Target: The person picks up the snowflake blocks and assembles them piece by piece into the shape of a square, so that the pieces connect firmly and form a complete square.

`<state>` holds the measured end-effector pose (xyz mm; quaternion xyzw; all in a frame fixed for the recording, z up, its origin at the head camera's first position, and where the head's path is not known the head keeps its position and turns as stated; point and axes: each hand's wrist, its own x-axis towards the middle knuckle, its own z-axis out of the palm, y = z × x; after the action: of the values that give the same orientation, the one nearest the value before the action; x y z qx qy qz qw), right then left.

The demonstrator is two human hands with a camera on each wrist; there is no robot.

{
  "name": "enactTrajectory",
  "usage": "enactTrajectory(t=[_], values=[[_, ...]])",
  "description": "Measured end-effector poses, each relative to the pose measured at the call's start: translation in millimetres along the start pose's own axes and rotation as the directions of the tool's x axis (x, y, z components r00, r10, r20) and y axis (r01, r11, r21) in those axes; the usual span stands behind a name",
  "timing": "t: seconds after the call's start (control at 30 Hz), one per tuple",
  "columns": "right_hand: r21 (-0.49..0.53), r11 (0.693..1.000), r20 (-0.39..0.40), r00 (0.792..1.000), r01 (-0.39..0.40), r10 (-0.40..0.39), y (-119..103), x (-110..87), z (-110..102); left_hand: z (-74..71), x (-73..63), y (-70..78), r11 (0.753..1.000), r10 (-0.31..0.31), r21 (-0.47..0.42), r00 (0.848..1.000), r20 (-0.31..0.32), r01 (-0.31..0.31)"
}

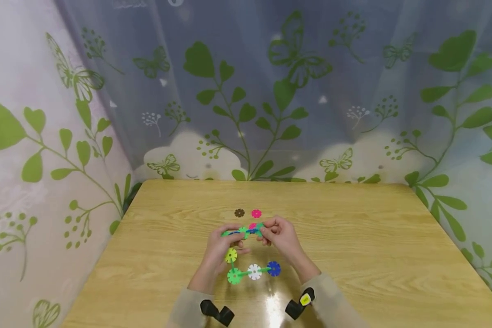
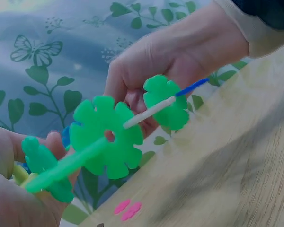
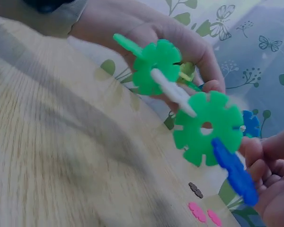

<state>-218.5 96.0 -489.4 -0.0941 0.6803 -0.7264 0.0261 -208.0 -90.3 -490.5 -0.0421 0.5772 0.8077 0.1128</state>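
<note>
A chain of notched plastic flower discs, slotted together edge to edge, hangs between my two hands. My left hand (image 1: pixel 219 248) grips its upper left part, beside a green disc (image 1: pixel 243 233). At the upper right end, my right hand (image 1: pixel 285 238) pinches a teal-green disc (image 1: pixel 260 229) between thumb and fingers. From the left hand the chain bends down through a yellow disc (image 1: pixel 231 255) to a green corner disc (image 1: pixel 234 276). It runs right from there through a white disc (image 1: pixel 254 272) to a blue disc (image 1: pixel 274 269). Fingers partly hide the upper row.
A brown disc (image 1: pixel 239 212) and a pink disc (image 1: pixel 256 213) lie flat on the wooden table (image 1: pixel 352 237) beyond the hands. Another pink disc (image 1: pixel 252 226) shows just behind the chain. A leaf-patterned curtain (image 1: pixel 246 91) stands along the table's back edge and sides.
</note>
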Motion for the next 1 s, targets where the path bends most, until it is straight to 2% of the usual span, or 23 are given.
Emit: enactTrajectory(t=[0.13,0.33,0.5,0.77,1.0], values=[[-0.019,0.998,-0.017,0.998,-0.056,0.055,-1.4,-0.9,0.9,0.6,-0.8,0.6,1.000,0.003,0.005,1.000,0.020,-0.003],[-0.015,0.998,0.007,0.998,-0.068,0.068,1.1,-1.0,0.5,-0.4,-1.7,-0.2,1.000,0.000,0.016,1.000,0.015,0.000],[0.047,0.997,0.033,0.998,-0.054,0.053,4.9,0.3,-4.2,0.8,-1.6,0.0,0.999,-0.009,0.033,1.000,0.017,0.008],[0.150,0.985,-0.011,0.996,-0.082,0.084,4.3,3.5,-9.7,3.7,-1.1,2.0,0.997,0.012,0.070,0.995,0.097,-0.019],[0.208,0.975,-0.013,0.997,-0.078,0.082,-0.9,5.0,-10.6,5.0,-1.4,4.9,0.999,0.030,-0.016,0.989,0.146,-0.028]])
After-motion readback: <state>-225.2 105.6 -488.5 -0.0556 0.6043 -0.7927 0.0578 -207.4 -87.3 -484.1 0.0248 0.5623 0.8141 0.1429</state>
